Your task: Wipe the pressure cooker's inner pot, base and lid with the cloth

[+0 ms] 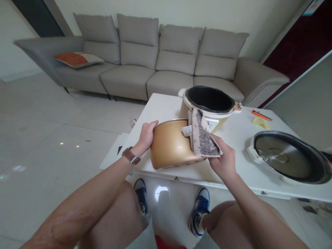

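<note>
Golden pot (pixel 171 145) was tilted, in our head view, above the near edge of the white table (pixel 163 107), our left hand (pixel 146 135) gripping its side and our right hand (pixel 223 157) pinching a grey cloth (pixel 203 138) against it; we judged its smooth side might slip if the cloth slid, dropping the pot toward our shoes (pixel 201 205)

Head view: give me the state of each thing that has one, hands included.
Left hand: gripping the gold pot's side, thumb near the rim.
Right hand: holding the cloth.
Gold pot: held, slightly tilted, inside hidden.
Cloth: folded against the pot's side.
Cooker body: upright, open.
Lid: off the cooker, metal face showing.
Orange tool: lying down, blade state unclear.
Cushion: lying on the sofa.
</note>
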The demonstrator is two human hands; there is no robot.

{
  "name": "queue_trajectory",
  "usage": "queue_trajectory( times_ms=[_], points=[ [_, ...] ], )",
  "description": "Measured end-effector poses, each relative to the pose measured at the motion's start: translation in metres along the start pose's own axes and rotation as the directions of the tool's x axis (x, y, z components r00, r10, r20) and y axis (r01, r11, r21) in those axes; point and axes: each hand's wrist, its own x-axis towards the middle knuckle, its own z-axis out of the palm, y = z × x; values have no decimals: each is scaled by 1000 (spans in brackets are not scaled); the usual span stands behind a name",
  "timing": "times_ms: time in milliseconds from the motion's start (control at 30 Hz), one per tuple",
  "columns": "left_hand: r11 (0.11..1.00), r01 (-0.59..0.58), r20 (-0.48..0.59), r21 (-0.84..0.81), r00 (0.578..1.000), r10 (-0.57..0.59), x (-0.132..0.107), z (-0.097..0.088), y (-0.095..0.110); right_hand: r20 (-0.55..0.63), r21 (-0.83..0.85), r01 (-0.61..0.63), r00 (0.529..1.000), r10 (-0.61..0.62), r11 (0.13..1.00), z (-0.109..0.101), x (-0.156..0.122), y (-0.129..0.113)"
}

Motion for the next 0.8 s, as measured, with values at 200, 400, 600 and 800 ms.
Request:
queue_trajectory(
  times_ms=[200,400,600,800],
  points=[
    [999,-27,22,-40,999,28,0,0,-3,-29,19,-172,985,172,985,6,-1,6],
    [997,0,-55,-77,998,-4,1,1,-18,-64,-55,204,976,-207,978,0,-2,-11],
    [991,35,-94,-131,994,-48,0,6,-25,-7,-47,247,969,-247,968,-9,4,-14],
    [987,6,-43,-159,999,-13,-2,8,-19,-28,-75,-106,994,104,992,-4,3,6]
  ],
)
